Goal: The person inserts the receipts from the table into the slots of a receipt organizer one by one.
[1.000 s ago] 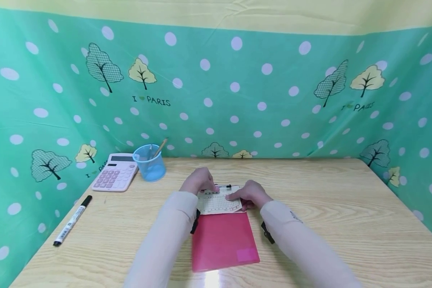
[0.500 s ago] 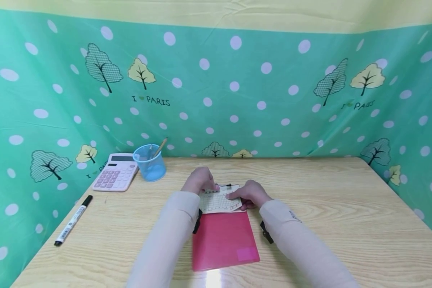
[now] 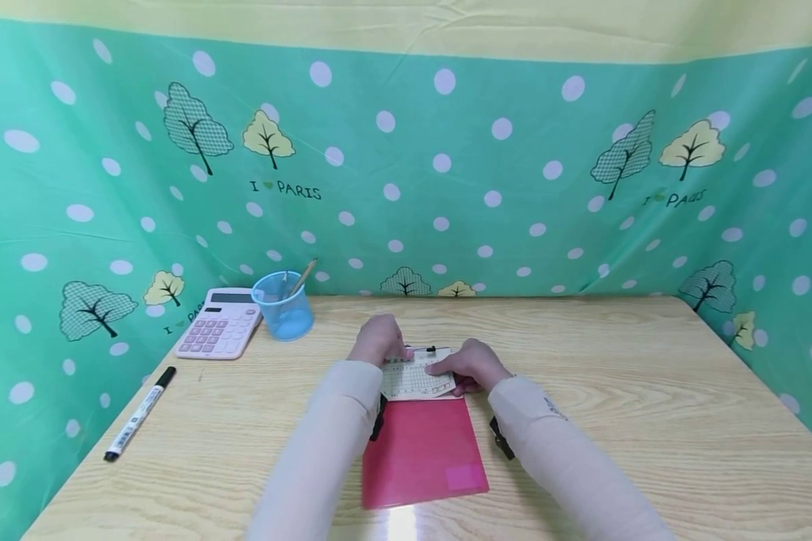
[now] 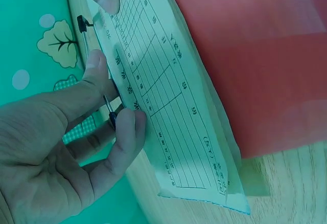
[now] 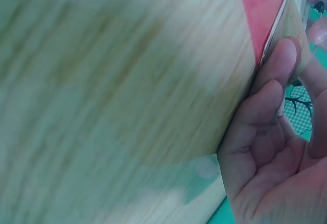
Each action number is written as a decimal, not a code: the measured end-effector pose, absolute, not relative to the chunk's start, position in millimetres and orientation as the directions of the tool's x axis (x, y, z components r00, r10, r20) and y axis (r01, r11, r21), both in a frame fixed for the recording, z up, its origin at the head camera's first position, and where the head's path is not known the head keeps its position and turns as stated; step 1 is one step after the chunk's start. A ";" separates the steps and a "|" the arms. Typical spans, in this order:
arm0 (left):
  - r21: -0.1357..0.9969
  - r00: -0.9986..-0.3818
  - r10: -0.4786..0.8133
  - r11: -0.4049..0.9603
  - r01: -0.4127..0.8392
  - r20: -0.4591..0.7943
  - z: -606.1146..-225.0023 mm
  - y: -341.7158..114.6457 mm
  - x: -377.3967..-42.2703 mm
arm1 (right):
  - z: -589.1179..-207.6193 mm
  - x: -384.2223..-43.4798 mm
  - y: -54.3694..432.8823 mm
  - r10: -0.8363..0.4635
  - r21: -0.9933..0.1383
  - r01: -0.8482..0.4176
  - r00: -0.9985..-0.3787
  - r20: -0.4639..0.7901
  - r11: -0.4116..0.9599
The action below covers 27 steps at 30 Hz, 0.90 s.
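Observation:
A sheaf of printed paper forms (image 3: 413, 383) lies over the upper part of a pink folder (image 3: 422, 451). At the top edge of the forms is a thin metal clip (image 4: 83, 25) with black ends. My left hand (image 3: 377, 342) holds at this clip, its thumb and curled fingers about the metal and the paper's top edge in the left wrist view. My right hand (image 3: 474, 363) pinches the right side of the forms, thumb on top and fingers beneath. In the right wrist view those fingers (image 5: 281, 60) sit close to the folder's corner.
A pink calculator (image 3: 219, 324) and a blue mesh pen cup (image 3: 286, 308) with pencils stand at the back left. A black-and-white marker (image 3: 138, 415) lies near the left edge of the wooden table (image 3: 616, 376). A green patterned curtain (image 3: 419, 188) hangs behind.
My left hand and forearm have shifted very slightly right at the forms' top edge. The right hand keeps its hold, and the forms and folder stay in place.

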<state>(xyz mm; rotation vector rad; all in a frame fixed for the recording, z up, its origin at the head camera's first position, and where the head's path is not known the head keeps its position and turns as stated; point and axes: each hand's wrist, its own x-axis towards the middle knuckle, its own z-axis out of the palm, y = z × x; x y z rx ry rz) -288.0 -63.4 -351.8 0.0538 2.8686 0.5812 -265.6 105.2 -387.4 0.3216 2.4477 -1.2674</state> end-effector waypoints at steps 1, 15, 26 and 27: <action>0.386 -0.977 0.075 0.923 -0.008 -0.200 -352.2 -63.4 -288.2 | -387.9 -265.9 105.3 0.033 -0.736 0.360 -0.908 -0.419 0.573; 0.377 -0.981 0.065 0.926 -0.010 -0.185 -354.5 -63.9 -287.5 | -388.6 -267.1 108.4 0.034 -0.731 0.378 -0.899 -0.438 0.568; 0.421 -0.979 0.062 0.907 -0.027 -0.196 -357.2 -64.6 -286.4 | -389.2 -267.6 109.6 0.027 -0.741 0.375 -0.900 -0.436 0.557; 0.425 -0.979 0.066 0.905 -0.023 -0.194 -357.8 -64.8 -286.4 | -389.2 -267.7 109.8 0.027 -0.741 0.375 -0.900 -0.435 0.557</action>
